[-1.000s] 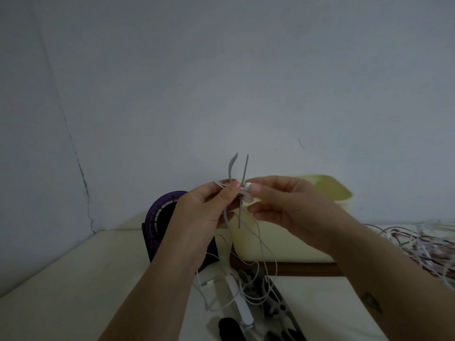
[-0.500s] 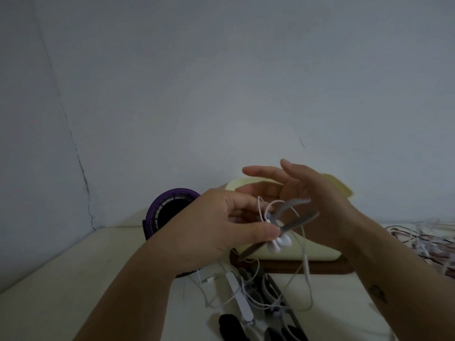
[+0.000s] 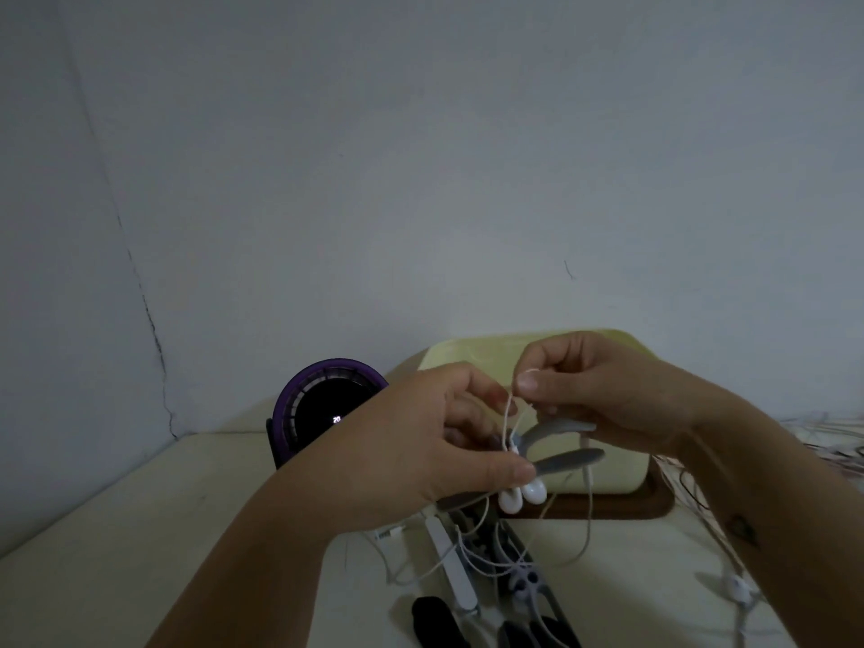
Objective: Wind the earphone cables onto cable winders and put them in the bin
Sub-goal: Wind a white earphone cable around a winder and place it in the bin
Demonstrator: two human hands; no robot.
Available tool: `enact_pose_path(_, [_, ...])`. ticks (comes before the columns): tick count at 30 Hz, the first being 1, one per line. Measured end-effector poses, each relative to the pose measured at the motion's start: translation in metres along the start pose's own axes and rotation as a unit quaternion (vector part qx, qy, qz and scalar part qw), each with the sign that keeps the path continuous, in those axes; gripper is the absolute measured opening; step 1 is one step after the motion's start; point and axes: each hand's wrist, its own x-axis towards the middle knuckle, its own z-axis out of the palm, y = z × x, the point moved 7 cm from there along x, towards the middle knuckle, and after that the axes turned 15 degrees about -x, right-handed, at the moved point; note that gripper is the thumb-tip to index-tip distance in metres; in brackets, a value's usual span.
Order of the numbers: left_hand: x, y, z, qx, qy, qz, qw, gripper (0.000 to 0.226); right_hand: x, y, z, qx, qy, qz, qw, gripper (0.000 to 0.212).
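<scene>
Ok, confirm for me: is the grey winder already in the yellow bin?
No, the grey winder is in the left hand, in front of the yellow bin.

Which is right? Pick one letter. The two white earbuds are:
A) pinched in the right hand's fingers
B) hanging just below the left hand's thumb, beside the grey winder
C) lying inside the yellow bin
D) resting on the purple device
B: the earbuds dangle under the left hand by the grey winder, while the right hand pinches only cable.

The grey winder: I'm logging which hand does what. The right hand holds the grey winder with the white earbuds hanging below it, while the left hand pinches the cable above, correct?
The hands are swapped. In the head view, the left hand holds the grey winder with the white earbuds below it, while the right hand pinches the cable above.
</scene>
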Motion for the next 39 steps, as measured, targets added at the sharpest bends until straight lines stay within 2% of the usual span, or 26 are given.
enact_pose_path(3, [0.001,-0.002,0.003,0.014,0.014,-0.009,1.0,0.052,0.001,-0.007,0.002,0.051,0.021,-0.007,0.998,0.011])
enact_pose_path(6, [0.001,0.002,0.007,0.026,0.024,0.01,0.999,0.066,0.006,-0.002,0.004,0.071,0.023,-0.005,0.997,0.018])
enact_pose_path(9, [-0.001,0.006,0.008,0.031,0.041,0.024,0.998,0.098,0.012,0.014,0.007,0.041,0.01,0.016,0.999,0.033])
enact_pose_path(12, [-0.002,0.011,0.001,0.041,0.059,0.04,0.997,0.106,0.013,0.02,0.013,0.091,-0.005,0.029,0.995,0.023])
enact_pose_path(14, [-0.004,0.014,-0.004,0.047,0.073,0.051,0.995,0.103,0.013,0.024,0.015,0.135,0.001,0.037,0.99,0.008])
enact_pose_path(17, [-0.005,0.016,-0.012,0.067,0.1,0.065,0.991,0.094,0.015,0.029,0.014,0.103,0.011,0.035,0.994,0.003])
enact_pose_path(20, [-0.006,0.016,-0.026,0.069,0.129,0.069,0.987,0.082,0.014,0.034,0.012,0.101,0.026,0.049,0.993,0.007])
enact_pose_path(21, [-0.007,0.015,-0.029,0.068,0.136,0.068,0.986,0.076,0.014,0.033,0.013,0.101,0.027,0.049,0.993,0.003])
enact_pose_path(23, [-0.008,0.015,-0.035,0.061,0.151,0.071,0.984,0.058,0.014,0.029,0.018,0.078,0.026,0.043,0.996,0.008])
enact_pose_path(26, [-0.007,0.01,-0.047,0.032,0.182,0.084,0.979,0.024,0.016,0.022,0.023,0.002,0.048,0.035,0.998,0.01])
enact_pose_path(27, [-0.007,0.007,-0.051,0.021,0.19,0.085,0.978,0.019,0.016,0.019,0.023,-0.026,0.063,0.035,0.997,0.012])
enact_pose_path(31, [-0.005,-0.005,-0.062,-0.044,0.199,0.071,0.976,0.019,0.015,0.006,0.016,-0.153,0.137,0.048,0.977,0.015])
enact_pose_path(35, [0.001,-0.02,-0.066,-0.136,0.205,0.048,0.968,0.015,0.013,-0.01,0.014,-0.317,0.232,0.008,0.92,0.008])
enact_pose_path(37, [0.005,-0.03,-0.067,-0.199,0.209,0.032,0.957,0.033,0.01,-0.016,0.018,-0.306,0.259,-0.027,0.916,0.006])
enact_pose_path(39, [0.008,-0.034,-0.064,-0.278,0.204,0.031,0.938,0.037,0.007,-0.025,0.022,-0.293,0.273,-0.064,0.914,0.007])
